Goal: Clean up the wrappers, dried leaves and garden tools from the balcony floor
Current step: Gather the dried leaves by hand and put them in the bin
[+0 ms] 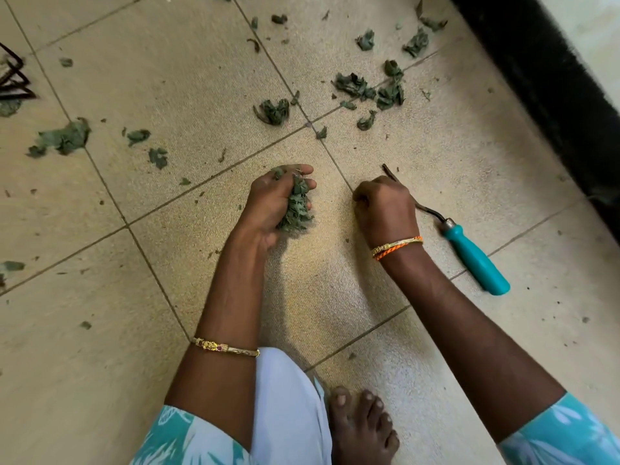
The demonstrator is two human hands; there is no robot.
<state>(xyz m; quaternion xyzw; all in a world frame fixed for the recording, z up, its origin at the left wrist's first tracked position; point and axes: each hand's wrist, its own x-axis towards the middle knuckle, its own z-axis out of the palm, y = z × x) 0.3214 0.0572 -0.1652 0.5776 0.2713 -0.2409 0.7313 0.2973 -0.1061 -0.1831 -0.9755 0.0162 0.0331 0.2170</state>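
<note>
Two hands | left hand (275,203) grip: clutching dried leaves (297,204) | right hand (385,209) grip: fingers curled, contents hidden, hiding tool (469,250) prongs

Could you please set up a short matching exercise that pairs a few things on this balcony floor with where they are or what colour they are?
Column one:
1. bunch of dried leaves
2. garden tool handle
3. orange thread band
4. scattered dried leaves

Column two:
A. lying loose on the floor tiles
B. teal
C. gripped in the left hand
D. round the wrist of the right hand

Pairs: 1-C, 2-B, 3-D, 4-A
</note>
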